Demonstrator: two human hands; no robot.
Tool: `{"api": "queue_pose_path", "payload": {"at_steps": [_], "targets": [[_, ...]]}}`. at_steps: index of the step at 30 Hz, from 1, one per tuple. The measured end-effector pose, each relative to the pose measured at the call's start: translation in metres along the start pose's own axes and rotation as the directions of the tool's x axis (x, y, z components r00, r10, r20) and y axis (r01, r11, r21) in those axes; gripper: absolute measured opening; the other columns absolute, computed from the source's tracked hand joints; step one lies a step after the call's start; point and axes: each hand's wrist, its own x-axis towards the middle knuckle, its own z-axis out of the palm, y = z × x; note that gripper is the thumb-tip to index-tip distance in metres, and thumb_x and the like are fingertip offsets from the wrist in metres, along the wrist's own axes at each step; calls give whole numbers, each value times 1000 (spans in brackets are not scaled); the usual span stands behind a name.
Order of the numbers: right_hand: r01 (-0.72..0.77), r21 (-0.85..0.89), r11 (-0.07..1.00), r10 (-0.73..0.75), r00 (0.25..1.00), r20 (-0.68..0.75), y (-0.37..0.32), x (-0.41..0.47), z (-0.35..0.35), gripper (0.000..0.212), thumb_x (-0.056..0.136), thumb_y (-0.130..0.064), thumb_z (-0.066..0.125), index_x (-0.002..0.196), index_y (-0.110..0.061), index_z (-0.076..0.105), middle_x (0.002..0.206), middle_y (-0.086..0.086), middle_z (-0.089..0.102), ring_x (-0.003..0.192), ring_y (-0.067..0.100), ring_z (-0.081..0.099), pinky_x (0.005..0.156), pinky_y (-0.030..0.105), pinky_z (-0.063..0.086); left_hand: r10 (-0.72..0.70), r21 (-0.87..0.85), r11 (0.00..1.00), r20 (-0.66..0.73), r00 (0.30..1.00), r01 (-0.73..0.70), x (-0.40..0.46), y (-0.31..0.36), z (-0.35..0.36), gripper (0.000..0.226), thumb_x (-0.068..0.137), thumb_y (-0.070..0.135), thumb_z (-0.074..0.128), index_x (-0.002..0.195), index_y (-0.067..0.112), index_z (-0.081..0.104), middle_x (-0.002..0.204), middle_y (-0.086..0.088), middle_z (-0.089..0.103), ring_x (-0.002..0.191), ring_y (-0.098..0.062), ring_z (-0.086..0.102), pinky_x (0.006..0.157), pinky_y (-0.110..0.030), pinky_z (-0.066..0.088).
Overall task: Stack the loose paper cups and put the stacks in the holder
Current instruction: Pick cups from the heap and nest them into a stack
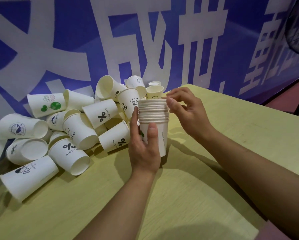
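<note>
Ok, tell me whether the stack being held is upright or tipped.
Upright. The stack has its rims at the top and its base on the table; the left hand grips its lowest cup.

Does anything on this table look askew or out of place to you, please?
Yes: the loose paper cups lie tumbled on their sides in a heap left of the upright stack. None looks visibly crushed.

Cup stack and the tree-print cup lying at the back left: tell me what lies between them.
Head view: between the cup stack and the tree-print cup lies the pile of loose cups, including a tipped "NICE DAY" cup.
</note>
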Motion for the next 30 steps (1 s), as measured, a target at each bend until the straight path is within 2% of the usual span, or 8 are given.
{"api": "queue_pose_path", "payload": {"at_steps": [2,5,8,12,16,22,26,30], "targets": [[39,-49,998,-40,999,-19,1,0,-3,14,95,-35,56,102,-28,65,108,-5,57,95,3,57,76,18,52,12,-7,1000,-18,1000,-12,1,0,0,57,88,65,43,143,57,31,144,5,55,118,-7,60,83,-20,53],[-10,-131,991,-7,992,-129,8,7,-6,19,96,-30,60,115,-27,61,113,-6,58,94,0,56,75,12,50,25,-22,999,-23,999,-26,1,0,0,59,89,65,43,146,54,30,145,1,54,121,-19,61,90,-40,58],[-167,-286,943,128,980,-151,29,30,1,33,93,-27,67,124,-25,58,124,-3,55,101,9,57,82,17,50,25,-39,999,-31,999,-26,0,2,0,62,89,63,43,148,50,30,145,0,55,122,-20,61,92,-46,57],[-229,-523,821,288,957,34,65,68,20,66,86,-31,76,143,-27,42,147,5,41,130,25,45,107,38,41,26,-70,997,-60,998,-30,0,3,0,67,89,60,44,151,39,31,146,-3,53,125,-21,59,96,-47,54],[-410,-379,829,437,899,-17,89,93,36,88,80,-32,81,151,-26,28,152,8,38,135,30,42,109,43,39,28,-90,995,-82,996,-35,2,0,-1,71,90,58,44,154,30,32,147,-4,52,128,-22,57,100,-50,52],[-504,133,853,509,861,-6,93,89,49,96,62,-64,52,148,-23,41,148,7,46,133,27,45,113,47,37,57,-121,991,-57,997,-63,3,-2,0,71,90,55,43,154,26,33,143,0,55,120,-7,59,89,-20,52],[-408,-107,907,395,910,-123,109,92,48,57,87,-28,70,139,-22,47,126,-4,57,114,17,55,103,42,48,52,-130,990,-58,997,-59,3,-1,0,69,90,54,44,153,28,33,143,0,55,121,-10,60,91,-22,52],[-382,-202,902,358,922,-145,121,96,44,65,83,-27,79,138,-24,46,125,-5,56,109,9,51,99,35,51,69,-110,991,-67,995,-76,2,0,0,68,91,53,44,152,26,34,144,0,55,124,-7,58,95,-23,52]]}}
